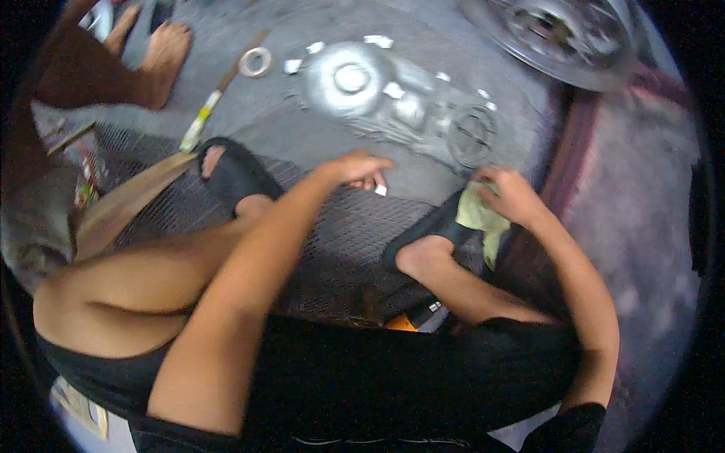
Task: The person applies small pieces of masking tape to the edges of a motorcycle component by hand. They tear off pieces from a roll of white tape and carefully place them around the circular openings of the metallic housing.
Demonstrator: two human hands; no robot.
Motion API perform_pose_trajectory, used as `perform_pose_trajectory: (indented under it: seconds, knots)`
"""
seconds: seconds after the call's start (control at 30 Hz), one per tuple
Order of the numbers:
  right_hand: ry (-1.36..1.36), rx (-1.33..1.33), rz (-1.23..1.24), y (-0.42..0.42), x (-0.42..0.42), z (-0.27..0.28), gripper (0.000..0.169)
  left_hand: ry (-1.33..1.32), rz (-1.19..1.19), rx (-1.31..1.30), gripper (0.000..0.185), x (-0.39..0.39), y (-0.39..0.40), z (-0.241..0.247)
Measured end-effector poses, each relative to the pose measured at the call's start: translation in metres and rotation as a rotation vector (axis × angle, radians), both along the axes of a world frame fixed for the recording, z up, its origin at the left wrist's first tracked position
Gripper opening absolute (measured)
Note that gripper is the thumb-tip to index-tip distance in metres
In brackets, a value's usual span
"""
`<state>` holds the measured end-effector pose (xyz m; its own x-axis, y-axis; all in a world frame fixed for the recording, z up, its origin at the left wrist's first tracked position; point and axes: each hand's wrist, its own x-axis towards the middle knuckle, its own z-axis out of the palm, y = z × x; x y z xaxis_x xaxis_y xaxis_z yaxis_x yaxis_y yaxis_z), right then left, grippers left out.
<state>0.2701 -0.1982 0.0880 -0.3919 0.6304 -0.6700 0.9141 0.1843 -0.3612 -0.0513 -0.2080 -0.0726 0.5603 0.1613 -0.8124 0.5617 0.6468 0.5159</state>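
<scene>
A silver motorcycle engine side cover (413, 122) lies on the floor before me, with several small white pieces around its edge and on its face. My left hand (362, 171) is over the mat, just short of the cover's near edge. Its fingers pinch a small white piece (381, 191), perhaps paper or tape. My right hand (512, 198) grips a crumpled pale yellow-green cloth or sheet (476, 209) by the cover's right end, above my sandalled foot. Blur hides the finer detail of both hands.
A tape roll (255, 62) lies left of the cover, near a long tool with a yellow-and-white part (198, 122). Another person's bare foot (167, 54) is at upper left. A wheel (558, 34) stands at upper right, by a dark red ledge (572, 153). Ridged matting (351, 243) lies beneath me.
</scene>
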Motion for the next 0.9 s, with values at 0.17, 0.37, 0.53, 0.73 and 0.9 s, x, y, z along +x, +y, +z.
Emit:
perform_pose_trajectory:
  seconds: [0.17, 0.37, 0.53, 0.73, 0.9]
  knots:
    - [0.359, -0.588, -0.803, -0.016, -0.028, -0.011, 0.038, -0.211, 0.251, -0.074, 0.064, 0.021, 0.021, 0.047]
    - [0.558, -0.679, -1.123, -0.027, -0.043, -0.017, 0.038, -0.342, 0.434, -0.099, 0.058, 0.05, 0.003, 0.072]
    - [0.499, -0.654, -1.198, -0.025, -0.04, -0.012, 0.031, -0.323, 0.434, -0.101, 0.058, 0.058, 0.0, 0.089]
    - [0.383, -0.779, -1.128, -0.015, -0.025, -0.013, 0.032, -0.307, 0.346, -0.041, 0.059, 0.062, 0.002, 0.084]
    - [-0.01, -0.682, -0.607, 0.001, -0.012, -0.016, 0.032, 0.028, -0.13, 0.785, 0.047, 0.087, -0.015, 0.1]
